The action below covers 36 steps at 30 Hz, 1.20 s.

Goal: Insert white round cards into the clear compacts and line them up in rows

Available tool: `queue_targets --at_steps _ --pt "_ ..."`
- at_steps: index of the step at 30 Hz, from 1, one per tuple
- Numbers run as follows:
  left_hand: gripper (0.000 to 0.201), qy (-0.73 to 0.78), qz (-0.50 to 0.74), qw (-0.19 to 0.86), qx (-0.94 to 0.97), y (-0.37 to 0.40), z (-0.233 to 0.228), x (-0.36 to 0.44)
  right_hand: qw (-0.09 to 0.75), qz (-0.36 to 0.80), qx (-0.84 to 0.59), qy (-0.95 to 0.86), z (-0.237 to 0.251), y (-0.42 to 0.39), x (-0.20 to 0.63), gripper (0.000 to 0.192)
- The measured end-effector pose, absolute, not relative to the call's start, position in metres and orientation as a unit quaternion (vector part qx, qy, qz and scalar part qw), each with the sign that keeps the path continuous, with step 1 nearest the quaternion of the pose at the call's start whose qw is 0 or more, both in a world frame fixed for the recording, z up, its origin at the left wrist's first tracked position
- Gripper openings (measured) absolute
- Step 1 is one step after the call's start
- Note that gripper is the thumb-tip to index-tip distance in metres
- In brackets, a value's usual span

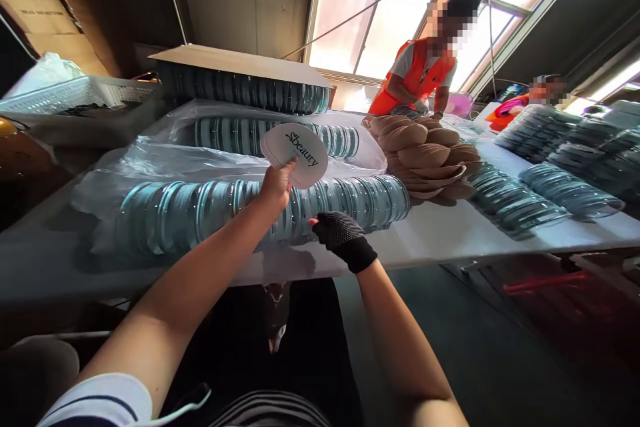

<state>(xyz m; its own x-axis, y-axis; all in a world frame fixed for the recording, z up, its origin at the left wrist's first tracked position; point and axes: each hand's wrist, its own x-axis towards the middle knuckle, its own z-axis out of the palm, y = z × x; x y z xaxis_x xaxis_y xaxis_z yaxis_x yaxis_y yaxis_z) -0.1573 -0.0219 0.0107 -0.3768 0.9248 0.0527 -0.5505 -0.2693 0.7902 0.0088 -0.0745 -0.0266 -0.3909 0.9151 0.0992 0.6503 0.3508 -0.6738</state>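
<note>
My bare left hand point(278, 185) is closed on a small stack of white rounded cards point(306, 177) printed "Sbeauty", held above the table. Below it, a long row of nested clear plastic containers point(165, 210) lies on its side along the near part of the table. My right hand point(343, 237), in a black dotted glove with bare fingertips, is at the front side of this row with its fingers curled in. Whatever it may hold is hidden. Beige moulded cups point(425, 155) lie piled just past the row's right end.
Behind lies another container row point(225, 137) on clear plastic sheeting point(113, 163). Further back, cardboard point(240, 65) covers more containers. A white crate point(75, 97) stands at left. Container stacks point(515, 200) fill the right. A co-worker in an orange vest point(420, 77) works across the table point(430, 233).
</note>
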Motion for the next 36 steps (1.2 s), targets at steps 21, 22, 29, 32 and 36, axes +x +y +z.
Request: queue_targets --at_steps 21,22,29,32,36 --pt "0.054 0.400 0.678 0.484 0.382 -0.087 0.014 -0.170 0.532 -0.004 -0.410 -0.741 -0.025 -0.080 -0.010 0.056" --pt "0.055 0.413 0.673 0.481 0.381 -0.088 0.012 -0.168 0.527 -0.025 -0.405 -0.747 -0.025 -0.083 -0.011 0.056" --pt "0.054 0.396 0.678 0.488 0.383 -0.091 0.001 -0.165 0.544 -0.045 -0.460 -0.700 -0.025 -0.082 -0.009 0.060" --pt "0.049 0.399 0.687 0.478 0.373 -0.089 -0.002 -0.167 0.550 -0.061 -0.433 -0.711 -0.024 -0.086 -0.010 0.053" --pt "0.047 0.405 0.687 0.501 0.338 -0.087 -0.010 -0.168 0.557 0.037 -0.416 -0.717 -0.025 -0.095 -0.022 0.048"
